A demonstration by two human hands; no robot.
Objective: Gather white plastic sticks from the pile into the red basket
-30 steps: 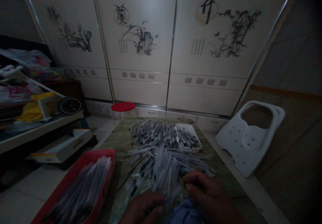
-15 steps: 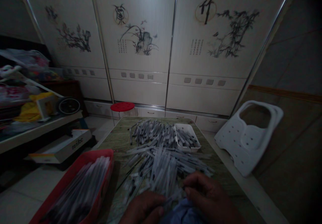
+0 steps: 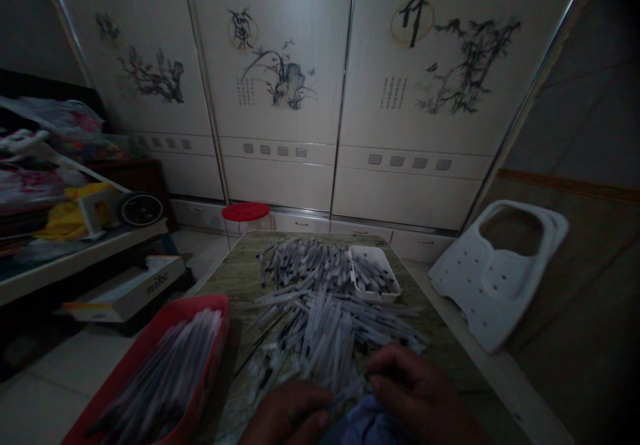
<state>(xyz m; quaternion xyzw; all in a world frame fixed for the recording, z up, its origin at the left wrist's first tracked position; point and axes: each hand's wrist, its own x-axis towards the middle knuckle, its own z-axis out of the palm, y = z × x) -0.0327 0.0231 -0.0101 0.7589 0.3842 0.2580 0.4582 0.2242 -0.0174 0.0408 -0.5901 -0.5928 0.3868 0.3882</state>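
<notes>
My left hand (image 3: 293, 410) and right hand (image 3: 413, 385) sit low at the near end of the counter (image 3: 233, 272), facing each other across a narrow gap. Both are half curled, thumbs close to forefingers, and a slim, pale piece (image 3: 353, 389) lies between my fingertips — it's too dim down here to tell whether either hand truly grips it. Crumpled blue cloth (image 3: 369, 422) shows just below that gap.

The loose pens (image 3: 327, 338) start right beyond my fingers, fanned and overlapping, the nearest ones almost reaching my left knuckles. Farther off, a second heap (image 3: 300, 258) spreads across the far end, beside a white tray (image 3: 399, 294) with more pens inside. To the left of my left hand, well apart from it, a red bin (image 3: 191, 305) holds a thick bundle — long, pale pens all lying lengthwise.
</notes>
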